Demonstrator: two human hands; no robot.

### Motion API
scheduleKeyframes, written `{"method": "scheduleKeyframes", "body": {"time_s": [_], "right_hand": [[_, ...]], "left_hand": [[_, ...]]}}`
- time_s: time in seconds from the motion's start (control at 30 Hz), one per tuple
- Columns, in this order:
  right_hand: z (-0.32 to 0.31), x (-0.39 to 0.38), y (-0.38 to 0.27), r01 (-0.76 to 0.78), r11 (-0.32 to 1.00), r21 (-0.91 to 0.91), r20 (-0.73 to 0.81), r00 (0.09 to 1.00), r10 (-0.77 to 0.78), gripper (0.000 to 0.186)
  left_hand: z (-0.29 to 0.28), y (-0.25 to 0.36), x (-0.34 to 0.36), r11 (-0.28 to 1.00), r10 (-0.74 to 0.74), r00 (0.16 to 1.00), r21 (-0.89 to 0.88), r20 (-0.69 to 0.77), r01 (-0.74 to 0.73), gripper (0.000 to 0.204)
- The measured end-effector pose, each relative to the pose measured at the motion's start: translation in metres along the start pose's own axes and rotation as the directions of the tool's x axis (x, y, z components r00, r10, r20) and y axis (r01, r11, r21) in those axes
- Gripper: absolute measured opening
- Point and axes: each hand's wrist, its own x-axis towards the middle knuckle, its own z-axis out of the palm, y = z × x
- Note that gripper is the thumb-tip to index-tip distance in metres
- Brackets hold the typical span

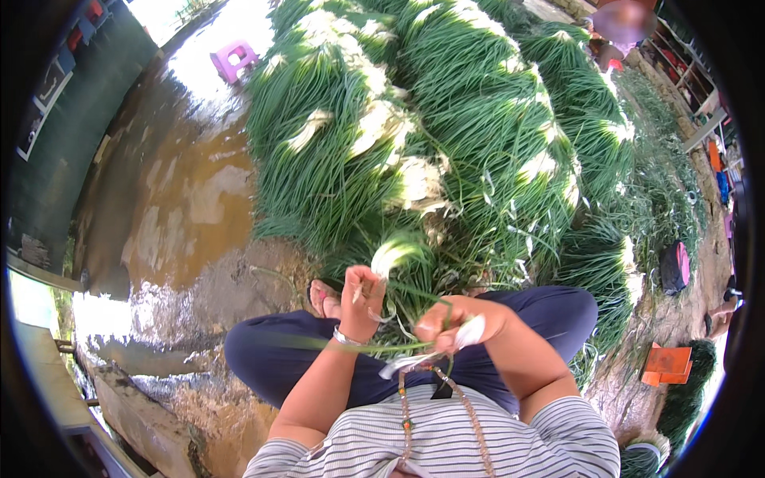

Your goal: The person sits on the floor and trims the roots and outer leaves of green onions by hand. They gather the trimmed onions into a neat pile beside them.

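Nearest: striped shirt (446,422), bead necklace (478,418). Just beyond, right hand (476,320) with fingers closed on a green-leaved onion stalk (390,348), pale end toward the right, leaves trailing left, blurred. Left hand (362,304) raised, fingers curled; a thin pale strip (386,319) by them, cannot tell whether gripped. Step, as I judge it: peeling loose outer skin off the stalk. Next move probably calls for a pinch of the left fingers on any remaining skin, a pull clear, right hold steady without snapping the leaves. Farther: small bunch (398,253), white end up, just beyond the hands. Beyond, long rows of bunches (478,103); pink stool (233,61) far left.
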Motion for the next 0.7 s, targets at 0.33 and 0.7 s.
{"method": "scheduleKeyframes", "body": {"time_s": [0.33,0.7], "right_hand": [[-0.027,-0.05,0.068,-0.435,0.887,-0.155,-0.649,0.722,0.241,0.057],[-0.015,-0.013,0.112,-0.537,0.732,-0.418,-0.836,0.543,-0.079,0.048]], "left_hand": [[0.013,0.03,0.004,0.629,0.37,0.748,0.443,0.551,-0.638,0.019],[0.0,-0.03,-0.004,0.765,-0.645,0.724,0.219,0.245,0.606,0.043]]}}
